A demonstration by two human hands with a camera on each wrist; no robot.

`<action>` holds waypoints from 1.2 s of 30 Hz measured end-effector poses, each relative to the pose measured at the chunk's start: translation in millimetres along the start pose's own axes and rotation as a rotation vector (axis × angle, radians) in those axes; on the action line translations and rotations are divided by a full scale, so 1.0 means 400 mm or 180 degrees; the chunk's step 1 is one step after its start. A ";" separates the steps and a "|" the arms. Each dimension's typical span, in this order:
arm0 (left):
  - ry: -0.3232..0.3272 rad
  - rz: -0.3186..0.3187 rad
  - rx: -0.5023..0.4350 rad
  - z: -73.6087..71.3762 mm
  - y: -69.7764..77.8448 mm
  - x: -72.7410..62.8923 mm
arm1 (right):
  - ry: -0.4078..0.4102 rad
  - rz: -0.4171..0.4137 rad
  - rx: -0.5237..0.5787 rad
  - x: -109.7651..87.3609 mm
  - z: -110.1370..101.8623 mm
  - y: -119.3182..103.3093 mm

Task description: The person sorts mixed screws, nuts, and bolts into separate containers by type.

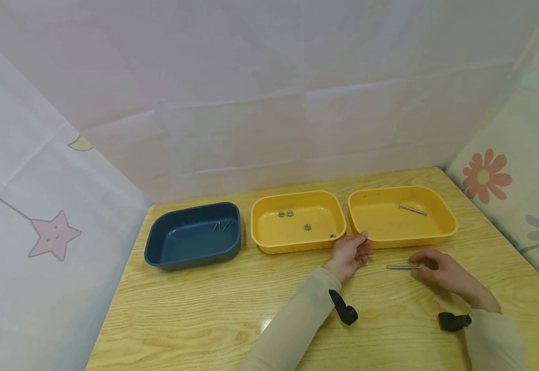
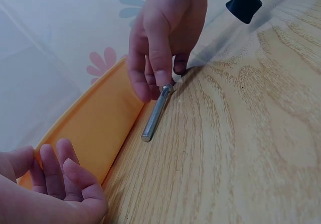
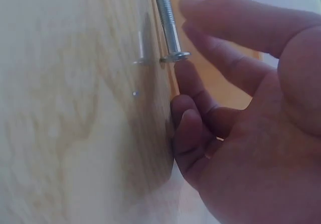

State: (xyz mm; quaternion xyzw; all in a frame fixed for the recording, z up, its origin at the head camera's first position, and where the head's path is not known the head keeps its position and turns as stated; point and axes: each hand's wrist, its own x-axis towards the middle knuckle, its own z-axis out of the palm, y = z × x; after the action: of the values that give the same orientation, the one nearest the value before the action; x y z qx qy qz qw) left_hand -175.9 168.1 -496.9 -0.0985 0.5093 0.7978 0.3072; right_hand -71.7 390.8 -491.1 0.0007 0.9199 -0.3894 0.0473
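A silver bolt [image 1: 403, 267] lies on the wooden table in front of the right yellow tray [image 1: 404, 242]. My right hand [image 1: 445, 273] is at its head end, thumb and fingers parted. In the right wrist view, the bolt's flat head [image 3: 176, 57] sits right by a fingertip, and the upper fingers stand apart from its threaded shank. My left hand [image 1: 347, 255] is at that tray's near left corner; its loosely curled fingers [image 2: 65, 153] lie against the outer wall, with the thumb at the rim. Inside the tray rests another bolt [image 1: 413, 209].
Left of it, the middle yellow tray [image 1: 292, 249] holds several nuts [image 1: 307, 226]. A dark blue tray [image 1: 190, 263] with a few thin brass-coloured pieces [image 1: 226, 225] stands farther left. White cloth walls [image 1: 251, 129] enclose the table [image 1: 181, 319] at the back and sides.
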 end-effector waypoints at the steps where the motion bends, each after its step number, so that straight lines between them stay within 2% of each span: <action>1: 0.0001 -0.0002 0.0001 0.000 0.000 -0.001 | -0.0011 0.0002 -0.0006 0.001 0.000 -0.001; 7: 0.0008 0.0001 0.0001 0.003 0.001 -0.004 | -0.0019 -0.0046 -0.0031 0.009 0.007 0.003; 14: 0.0025 -0.0010 -0.0010 0.003 0.001 -0.004 | 0.0013 -0.0261 -0.0075 0.018 0.012 0.012; 24: -0.0005 0.0009 -0.0028 0.002 0.001 -0.006 | -0.0089 -0.0094 -0.0294 0.025 0.008 0.000; 36: -0.0004 0.0025 0.0007 0.003 0.002 -0.012 | -0.0053 -0.0229 -0.0293 0.030 0.007 0.004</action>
State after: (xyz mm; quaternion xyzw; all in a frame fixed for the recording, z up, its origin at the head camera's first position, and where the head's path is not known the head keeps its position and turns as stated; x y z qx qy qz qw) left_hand -172.5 167.1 -493.5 -0.0957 0.5104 0.7985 0.3045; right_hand -83.4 389.4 -495.2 -0.0378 0.9358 -0.3481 0.0409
